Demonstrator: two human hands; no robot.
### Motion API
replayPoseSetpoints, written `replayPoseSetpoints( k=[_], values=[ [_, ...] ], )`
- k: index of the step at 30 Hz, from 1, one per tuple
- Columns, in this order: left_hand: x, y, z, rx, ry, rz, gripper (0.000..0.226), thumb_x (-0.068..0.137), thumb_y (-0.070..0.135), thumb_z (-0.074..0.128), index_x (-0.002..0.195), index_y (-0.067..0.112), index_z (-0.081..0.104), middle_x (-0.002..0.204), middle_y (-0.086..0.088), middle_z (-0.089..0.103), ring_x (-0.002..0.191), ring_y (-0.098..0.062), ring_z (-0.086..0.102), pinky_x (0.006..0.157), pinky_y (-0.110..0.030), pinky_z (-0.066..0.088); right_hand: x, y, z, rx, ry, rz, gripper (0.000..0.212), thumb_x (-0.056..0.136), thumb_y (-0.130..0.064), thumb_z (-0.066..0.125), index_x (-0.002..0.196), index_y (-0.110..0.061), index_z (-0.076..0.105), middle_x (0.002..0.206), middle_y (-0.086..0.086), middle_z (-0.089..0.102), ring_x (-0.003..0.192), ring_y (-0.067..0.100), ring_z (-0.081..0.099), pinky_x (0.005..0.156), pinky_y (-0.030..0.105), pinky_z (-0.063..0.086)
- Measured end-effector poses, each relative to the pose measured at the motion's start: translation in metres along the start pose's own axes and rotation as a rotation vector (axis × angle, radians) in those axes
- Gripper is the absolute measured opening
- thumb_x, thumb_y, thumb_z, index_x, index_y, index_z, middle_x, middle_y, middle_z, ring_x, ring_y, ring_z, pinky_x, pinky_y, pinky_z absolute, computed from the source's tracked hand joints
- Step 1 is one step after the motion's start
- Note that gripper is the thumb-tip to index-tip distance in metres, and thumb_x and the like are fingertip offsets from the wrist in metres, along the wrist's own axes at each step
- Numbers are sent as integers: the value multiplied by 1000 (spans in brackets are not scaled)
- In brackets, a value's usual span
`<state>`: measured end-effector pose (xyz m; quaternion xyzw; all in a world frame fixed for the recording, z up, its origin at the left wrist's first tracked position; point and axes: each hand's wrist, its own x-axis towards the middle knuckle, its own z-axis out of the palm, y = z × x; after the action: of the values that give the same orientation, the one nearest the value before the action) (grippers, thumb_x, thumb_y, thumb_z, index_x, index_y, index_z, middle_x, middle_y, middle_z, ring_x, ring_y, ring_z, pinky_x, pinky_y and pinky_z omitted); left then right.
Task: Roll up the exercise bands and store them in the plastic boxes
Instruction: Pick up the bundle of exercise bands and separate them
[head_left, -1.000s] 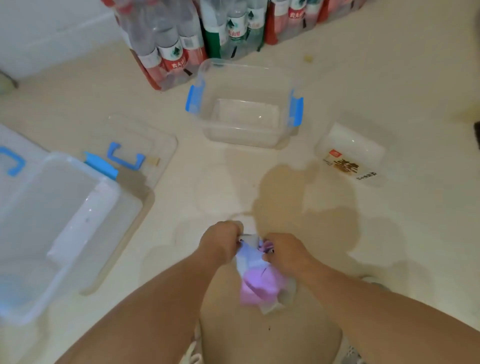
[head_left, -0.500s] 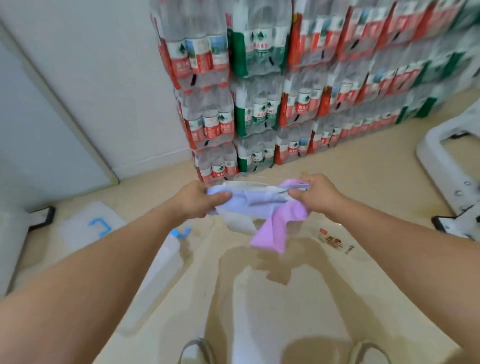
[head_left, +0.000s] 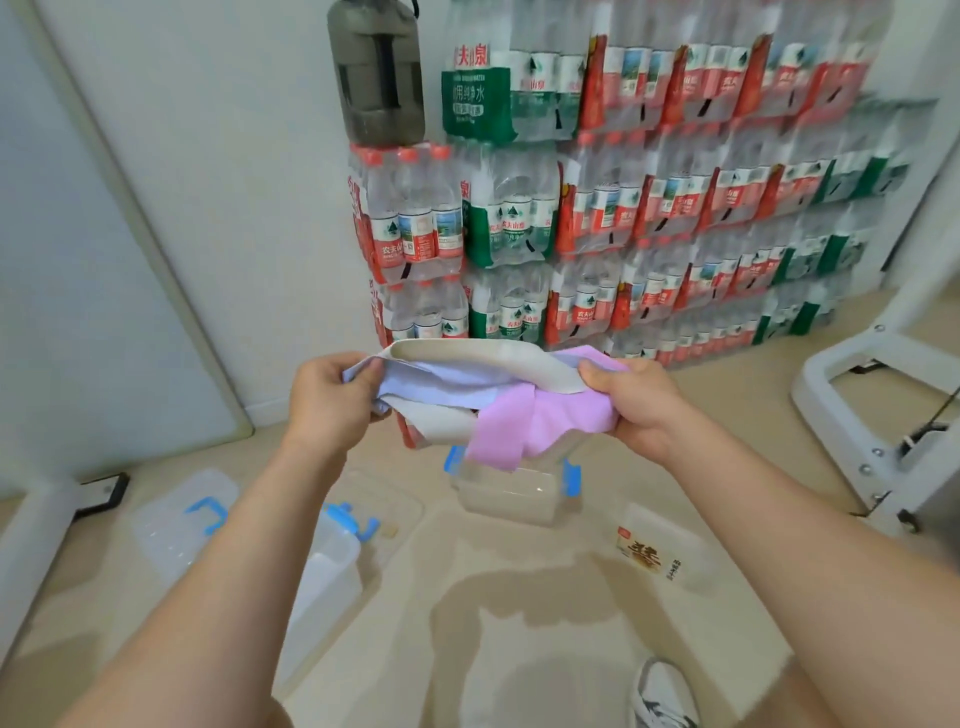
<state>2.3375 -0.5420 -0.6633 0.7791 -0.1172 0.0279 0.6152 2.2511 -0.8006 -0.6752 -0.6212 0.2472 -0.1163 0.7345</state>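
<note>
A wall of shrink-wrapped water bottle packs (head_left: 649, 208) fills the back of the room, stacked several rows high on the pale floor (head_left: 519, 623), with a dark grey jug (head_left: 378, 78) standing on the top left pack. To the right stands a white metal frame (head_left: 883, 415). Both bare forearms reach forward from the bottom corners, elbows wide and wrists converging at chest height in front of the stack. The left hand (head_left: 327, 402) is closed in a pinch with the thumb on top, clamped on the left end of a bundle of exercise bands (head_left: 467, 400); the right hand (head_left: 641, 405) is curled around the right end, thumb pressed over the upper edge. The two hands are apart, with the bands stretched loosely between them in the air. A beige band arches across the top, a pale blue one lies under it, and a pink band (head_left: 519, 426) hangs down from the right side. Straight below the bands a small clear plastic box (head_left: 514, 493) with blue latches sits open on the floor. A larger clear box (head_left: 322, 587) stands at lower left, partly behind the left forearm, with a clear lid (head_left: 182, 519) bearing a blue handle lying beside it. A small labelled lid (head_left: 654, 556) lies right of the open box, and a grey shoe (head_left: 662, 696) shows at the bottom edge.
</note>
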Motion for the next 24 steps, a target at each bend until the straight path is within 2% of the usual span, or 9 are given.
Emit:
replayPoseSetpoints(
  k=[3,5,6,8,10,12,16,21,24],
  values=[
    [0,15,-14,527,-428,35,32,89,3,51,71,26,63,64,4,60,69,-21,51,71,-32,47,11,-4,-4,-214,53,-121,16,91,-14,61,88,0,67,77,8,63,72,23,57,66,34,46],
    [-5,17,-19,993,-885,-78,40,86,3,53,94,41,62,98,14,64,98,-15,58,88,-30,47,13,-9,-2,-385,-6,-193,30,91,-21,61,91,9,65,74,9,58,69,20,50,63,29,38],
    [-6,13,-18,1118,-979,-136,44,87,8,56,112,44,58,116,16,58,114,-11,54,98,-29,44,12,-10,0,-454,-68,-209,34,91,-24,61,92,9,65,72,7,57,66,17,49,61,26,36],
    [-6,13,-5,1008,-832,-17,48,87,22,63,129,42,49,134,17,50,125,-6,47,105,-30,39,5,-12,9,-600,-198,-234,37,91,-29,61,77,5,64,55,-7,52,51,7,41,52,21,31],
    [-7,16,24,448,-653,40,59,80,37,72,132,40,45,136,14,51,125,-2,47,105,-31,41,0,-13,19,-711,-310,-254,41,90,-33,63,62,-4,57,39,-16,39,39,1,29,43,18,23],
    [-14,21,57,94,-714,-23,76,72,41,78,137,36,40,133,11,54,121,1,52,101,-29,45,-2,-14,24,-691,-373,-251,38,85,-39,67,65,-8,64,48,-11,47,45,4,35,46,20,26],
    [-22,21,90,84,-643,74,40,77,18,77,112,28,60,105,6,70,93,-7,68,82,-30,57,-4,-26,15,-474,-456,-204,19,79,-30,75,80,-11,75,73,5,72,63,12,61,58,23,46],
    [-7,23,71,56,-613,-8,17,86,10,67,103,12,69,85,-13,72,69,-16,63,63,-34,54,2,-28,2,-458,-413,-219,26,87,-23,66,84,2,71,75,10,67,64,16,57,61,26,49],
    [-7,25,61,31,-521,0,11,90,10,62,86,9,72,66,-2,64,57,-10,54,54,-22,44,7,-25,-5,-477,-435,-177,39,96,-28,53,64,-7,59,61,9,51,58,25,52,61,31,39]
  ],
)
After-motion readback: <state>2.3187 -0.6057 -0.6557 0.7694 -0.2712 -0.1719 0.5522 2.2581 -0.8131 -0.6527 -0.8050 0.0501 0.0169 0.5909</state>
